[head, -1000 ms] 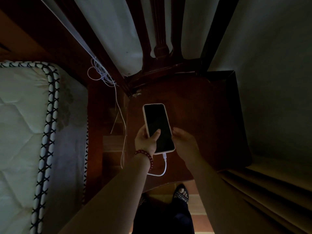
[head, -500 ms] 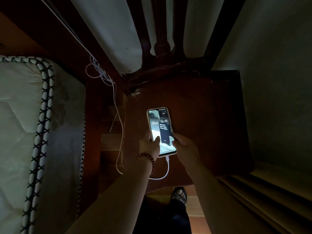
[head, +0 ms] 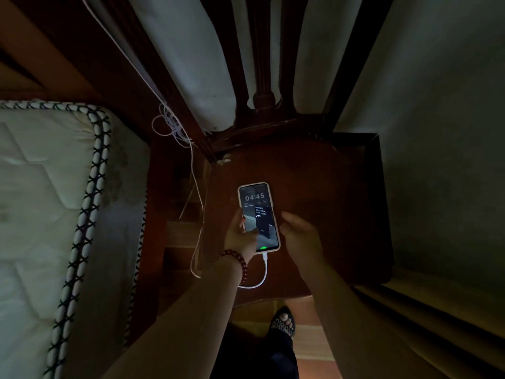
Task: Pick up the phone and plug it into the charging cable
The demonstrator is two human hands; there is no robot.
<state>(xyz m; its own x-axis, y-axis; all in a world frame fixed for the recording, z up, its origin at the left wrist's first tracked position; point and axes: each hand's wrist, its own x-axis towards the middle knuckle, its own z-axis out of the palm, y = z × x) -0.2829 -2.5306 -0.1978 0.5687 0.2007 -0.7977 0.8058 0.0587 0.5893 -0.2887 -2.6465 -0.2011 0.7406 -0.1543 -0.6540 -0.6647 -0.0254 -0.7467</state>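
The phone (head: pixel 258 212), in a pale case, is over the seat of a dark wooden chair (head: pixel 322 192), and its lit screen shows a clock and a green mark at its bottom edge. The white charging cable (head: pixel 261 279) is plugged into the phone's bottom end, loops below it and runs up the chair's left side to a tangle (head: pixel 169 127). My left hand (head: pixel 240 236), with a red bead bracelet at the wrist, grips the phone's lower left edge, thumb on the screen. My right hand (head: pixel 299 236) hovers just right of the phone, fingers loose, apparently not touching it.
A white mattress (head: pixel 46 201) with black-and-white piping lies at the left, close to the chair. The chair's back slats (head: pixel 262 64) rise at the top. A pale wall (head: pixel 437 132) stands to the right. My sandalled foot (head: pixel 282 322) is on the floor below the seat.
The phone's screen went from dark to lit and now shows the lock screen with a green mark. My right hand has come off the phone's right edge and opened.
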